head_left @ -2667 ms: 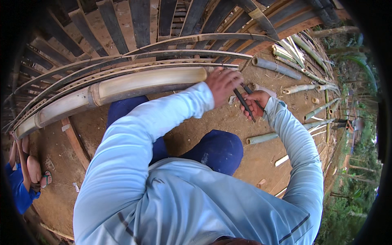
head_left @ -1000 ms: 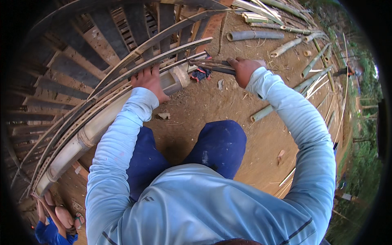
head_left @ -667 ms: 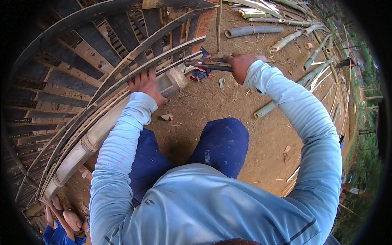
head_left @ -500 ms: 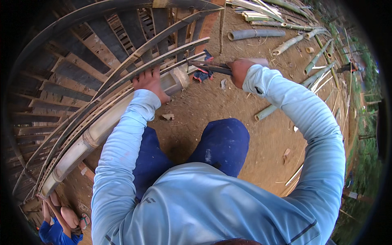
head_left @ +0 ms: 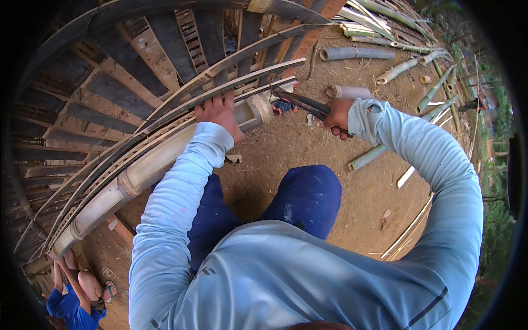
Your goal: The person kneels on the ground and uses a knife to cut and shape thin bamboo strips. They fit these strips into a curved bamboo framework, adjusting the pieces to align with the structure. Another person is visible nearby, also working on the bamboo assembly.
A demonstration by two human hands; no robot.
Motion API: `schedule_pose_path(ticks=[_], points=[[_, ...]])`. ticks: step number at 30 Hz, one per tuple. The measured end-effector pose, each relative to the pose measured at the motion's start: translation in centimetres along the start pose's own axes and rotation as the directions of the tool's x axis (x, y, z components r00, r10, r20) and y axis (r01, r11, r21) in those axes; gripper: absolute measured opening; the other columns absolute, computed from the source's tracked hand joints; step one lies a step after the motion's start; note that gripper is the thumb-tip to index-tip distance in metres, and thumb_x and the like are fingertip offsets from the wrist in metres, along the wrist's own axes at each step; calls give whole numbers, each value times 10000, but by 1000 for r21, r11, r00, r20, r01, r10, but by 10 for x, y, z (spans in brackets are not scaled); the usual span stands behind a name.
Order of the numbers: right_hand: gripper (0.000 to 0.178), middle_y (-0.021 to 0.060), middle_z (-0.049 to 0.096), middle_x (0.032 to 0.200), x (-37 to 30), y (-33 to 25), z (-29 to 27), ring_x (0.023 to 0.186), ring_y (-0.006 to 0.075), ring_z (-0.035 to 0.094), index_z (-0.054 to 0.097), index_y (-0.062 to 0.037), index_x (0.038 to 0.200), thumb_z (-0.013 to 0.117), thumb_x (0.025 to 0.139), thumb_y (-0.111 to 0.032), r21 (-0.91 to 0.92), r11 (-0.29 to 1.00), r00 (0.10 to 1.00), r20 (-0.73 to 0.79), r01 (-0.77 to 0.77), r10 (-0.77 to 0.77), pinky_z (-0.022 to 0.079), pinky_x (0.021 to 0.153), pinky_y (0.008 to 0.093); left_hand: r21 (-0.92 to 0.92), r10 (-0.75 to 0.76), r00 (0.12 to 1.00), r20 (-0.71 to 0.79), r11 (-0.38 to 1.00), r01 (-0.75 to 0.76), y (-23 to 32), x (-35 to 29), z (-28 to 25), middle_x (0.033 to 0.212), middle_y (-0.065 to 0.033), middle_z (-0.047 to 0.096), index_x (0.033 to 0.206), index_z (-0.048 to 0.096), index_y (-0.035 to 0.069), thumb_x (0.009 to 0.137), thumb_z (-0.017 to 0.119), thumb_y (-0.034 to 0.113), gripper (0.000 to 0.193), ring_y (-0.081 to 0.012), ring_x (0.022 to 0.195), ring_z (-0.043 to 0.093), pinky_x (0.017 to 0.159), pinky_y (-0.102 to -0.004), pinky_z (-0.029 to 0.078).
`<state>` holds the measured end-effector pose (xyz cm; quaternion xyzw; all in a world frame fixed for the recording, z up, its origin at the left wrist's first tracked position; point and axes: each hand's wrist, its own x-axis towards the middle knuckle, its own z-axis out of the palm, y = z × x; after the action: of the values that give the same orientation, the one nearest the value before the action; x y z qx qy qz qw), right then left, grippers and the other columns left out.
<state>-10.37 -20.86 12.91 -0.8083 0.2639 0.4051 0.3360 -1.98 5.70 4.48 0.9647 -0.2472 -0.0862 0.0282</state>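
Observation:
My left hand (head_left: 221,115) lies with fingers spread over the thin bamboo strips (head_left: 165,132) and the top of a thick, pale bamboo pole (head_left: 148,168). The pole runs along the edge of a slatted frame, and its cut end (head_left: 263,107) shows just right of this hand. My right hand (head_left: 340,116) is closed round the dark handles of a long two-armed tool that looks like pincers (head_left: 305,102). The tool's narrow tip points left, close to the pole's cut end; whether it touches anything there, I cannot tell.
A large dark slatted bamboo frame (head_left: 129,55) fills the upper left. Cut bamboo poles (head_left: 357,54) and split strips lie on the dirt ground (head_left: 374,203) at the right. A short bamboo piece (head_left: 349,92) lies behind my right hand. Another person (head_left: 77,297) in blue sits at lower left.
My right hand has moved down and slightly right, tilting the tool so its handles sit lower. The short bamboo piece behind it now shows fully. My left hand stays on the strips.

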Motion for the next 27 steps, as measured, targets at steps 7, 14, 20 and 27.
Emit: schedule_pose_path(ticks=[7, 14, 20, 27], points=[[184, 19, 487, 643, 12, 14, -3, 477, 125, 475, 556, -65, 988, 577, 807, -92, 297, 953, 984, 181, -64, 10, 404, 401, 293, -50, 12, 1000, 18, 999, -11, -3, -1, 4, 1367, -177, 381, 1417, 254, 117, 502, 822, 384, 1110, -349, 1280, 354, 1065, -535, 233], [269, 67, 497, 519, 10, 4, 7, 383, 189, 483, 553, -28, 694, 634, 830, -245, 183, 978, 995, 21, -103, 100, 389, 361, 344, -206, 119, 929, -352, 958, -200, -6, -8, 17, 1272, -175, 452, 1346, 348, 47, 566, 813, 448, 992, -334, 1197, 426, 1030, -486, 299], [256, 89, 537, 553, 9, 8, 14, 403, 201, 518, 571, -16, 713, 634, 827, -237, 124, 987, 993, -40, -103, 108, 399, 357, 353, -977, -23, 977, -211, -18, -212, 113, -42, 68, 1038, -128, 547, 1093, 487, 42, 717, 737, 506, 648, -254, 972, 550, 849, -399, 443], [221, 87, 587, 647, 0, -2, 15, 514, 199, 594, 603, 16, 876, 637, 826, -197, 203, 979, 999, -32, -5, 11, 499, 433, 316, 107, 175, 979, 107, -981, 164, 179, 46, 59, 930, -67, 599, 1018, 539, 82, 801, 663, 326, 349, -254, 886, 602, 794, -463, 502]])
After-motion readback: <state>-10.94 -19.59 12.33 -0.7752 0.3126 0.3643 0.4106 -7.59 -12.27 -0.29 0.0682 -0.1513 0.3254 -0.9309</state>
